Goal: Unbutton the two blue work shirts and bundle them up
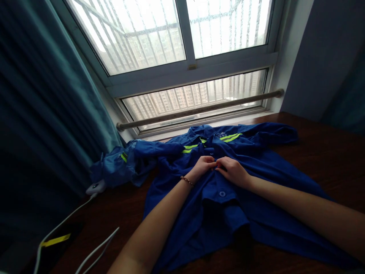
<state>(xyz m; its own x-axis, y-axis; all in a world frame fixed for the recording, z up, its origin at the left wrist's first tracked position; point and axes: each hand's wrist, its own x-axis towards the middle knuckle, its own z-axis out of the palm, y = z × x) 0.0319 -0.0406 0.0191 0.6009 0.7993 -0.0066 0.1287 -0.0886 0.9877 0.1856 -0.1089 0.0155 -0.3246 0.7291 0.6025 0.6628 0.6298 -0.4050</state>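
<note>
We are working at a dark wooden table (pixel 313 152), smooth and a little glossy, pushed up to a wide window (pixel 185 57) with pale metal frames and a round rail along the sill. A heavy teal curtain (pixel 42 95) is hanging in soft vertical folds at the far left.

Spread across the middle of the table is the blue work jacket (pixel 256 167), front up, collar on the far side; the cloth looks like a stiff, matte weave, crumpled at the left sleeve, with bright yellow-green bands across the chest.

Our left hand (pixel 203 166) and right hand (pixel 232 171) are meeting at the front placket, fingertips closed in a pinch on the cloth edges; we cannot tell whether a button lies between them. A round blue button (pixel 222 193) is sitting just nearer to us on the placket.

To fasten neatly, we judge that we should be keeping both edges flat and lined up, holding the hole taut with one hand while the other is tipping the button through edgewise.

A thin beaded bracelet (pixel 186 180) is circling the left wrist, and white cables (pixel 94 251) are trailing at the near left.
</note>
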